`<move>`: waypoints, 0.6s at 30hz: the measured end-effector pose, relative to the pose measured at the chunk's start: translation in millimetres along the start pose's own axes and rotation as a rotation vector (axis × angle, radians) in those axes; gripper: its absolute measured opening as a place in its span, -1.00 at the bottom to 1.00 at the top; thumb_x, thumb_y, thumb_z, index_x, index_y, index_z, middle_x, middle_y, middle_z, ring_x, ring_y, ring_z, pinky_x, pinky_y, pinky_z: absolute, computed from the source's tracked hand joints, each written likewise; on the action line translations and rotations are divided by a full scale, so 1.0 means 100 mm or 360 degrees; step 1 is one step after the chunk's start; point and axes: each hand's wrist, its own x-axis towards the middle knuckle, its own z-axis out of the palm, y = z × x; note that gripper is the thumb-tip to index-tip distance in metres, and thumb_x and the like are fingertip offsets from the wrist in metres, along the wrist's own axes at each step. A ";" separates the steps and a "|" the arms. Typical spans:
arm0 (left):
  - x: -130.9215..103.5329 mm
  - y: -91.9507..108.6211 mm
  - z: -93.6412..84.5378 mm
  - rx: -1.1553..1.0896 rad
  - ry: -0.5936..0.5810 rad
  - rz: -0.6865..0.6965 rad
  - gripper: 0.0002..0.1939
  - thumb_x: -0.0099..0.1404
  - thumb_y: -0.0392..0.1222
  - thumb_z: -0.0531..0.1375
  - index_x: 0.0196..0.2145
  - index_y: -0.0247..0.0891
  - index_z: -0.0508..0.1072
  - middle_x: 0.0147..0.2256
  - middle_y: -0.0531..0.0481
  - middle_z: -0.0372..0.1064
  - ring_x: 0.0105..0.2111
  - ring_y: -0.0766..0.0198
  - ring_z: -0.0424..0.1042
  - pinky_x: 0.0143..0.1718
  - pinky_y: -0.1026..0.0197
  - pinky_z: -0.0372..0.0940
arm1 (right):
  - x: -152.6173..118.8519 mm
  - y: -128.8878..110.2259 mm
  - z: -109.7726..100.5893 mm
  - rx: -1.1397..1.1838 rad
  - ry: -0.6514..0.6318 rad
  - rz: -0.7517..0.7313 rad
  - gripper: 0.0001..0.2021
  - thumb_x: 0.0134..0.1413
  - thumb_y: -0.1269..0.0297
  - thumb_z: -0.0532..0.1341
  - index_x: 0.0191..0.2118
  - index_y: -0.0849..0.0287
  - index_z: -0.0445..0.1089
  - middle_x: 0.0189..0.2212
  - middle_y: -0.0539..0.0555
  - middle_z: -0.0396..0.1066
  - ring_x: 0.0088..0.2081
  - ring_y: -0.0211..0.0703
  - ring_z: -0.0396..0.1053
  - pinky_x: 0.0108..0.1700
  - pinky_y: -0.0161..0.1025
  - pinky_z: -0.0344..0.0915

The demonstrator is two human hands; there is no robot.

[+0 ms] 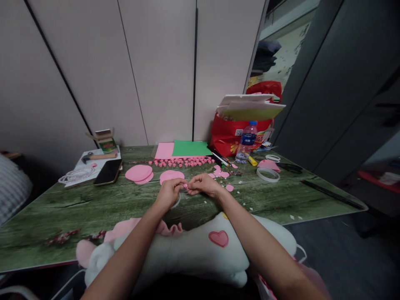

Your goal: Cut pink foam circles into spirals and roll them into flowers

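Note:
My left hand (169,192) and my right hand (204,184) meet over the middle of the table. Between their fingertips they pinch a small pink piece (186,186), perhaps paper or foam, partly hidden by the fingers. Just behind my hands lie overlapping pink ovals (171,175), with a second stack of pink discs (139,173) to the left. Small pink rolled buds (184,162) stand in rows farther back. Loose pink petal-like pieces (221,173) are scattered to the right of my hands.
A white plush toy (187,254) lies under my forearms. At left are a hammer (101,156) and a phone (108,172). Green sheet (192,148), water bottle (246,143), red bag (223,135), tape roll (268,175) and scissors (290,167) sit behind and right.

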 end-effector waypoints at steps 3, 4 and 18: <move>0.00 0.00 0.00 0.0036 -0.0015 0.0027 -0.77 0.07 -0.35 0.06 -0.35 -0.24 0.48 -0.43 0.02 0.44 -0.40 0.31 0.37 -0.31 0.32 0.20 | 0.00 0.00 0.00 -0.0018 -0.0003 -0.0011 -0.78 -0.45 0.27 0.33 -0.58 0.30 0.39 -0.65 0.01 0.40 -0.54 -0.27 0.37 -0.34 -0.27 0.32; 0.00 -0.01 0.00 0.0045 -0.0023 0.0034 -0.77 0.08 -0.35 0.06 -0.35 -0.25 0.48 -0.43 0.02 0.44 -0.40 0.31 0.37 -0.31 0.32 0.20 | 0.00 0.00 0.00 -0.0020 0.0002 -0.0011 -0.79 -0.46 0.27 0.32 -0.58 0.30 0.39 -0.66 0.00 0.40 -0.54 -0.27 0.37 -0.35 -0.27 0.33; 0.00 -0.02 0.00 0.0076 -0.0046 0.0028 -0.77 0.08 -0.34 0.07 -0.33 -0.24 0.48 -0.45 0.03 0.44 -0.44 0.32 0.37 -0.36 0.33 0.19 | 0.01 0.01 0.00 -0.0018 0.0007 -0.0006 -0.81 -0.44 0.29 0.31 -0.59 0.29 0.39 -0.65 0.00 0.40 -0.54 -0.29 0.36 -0.34 -0.28 0.33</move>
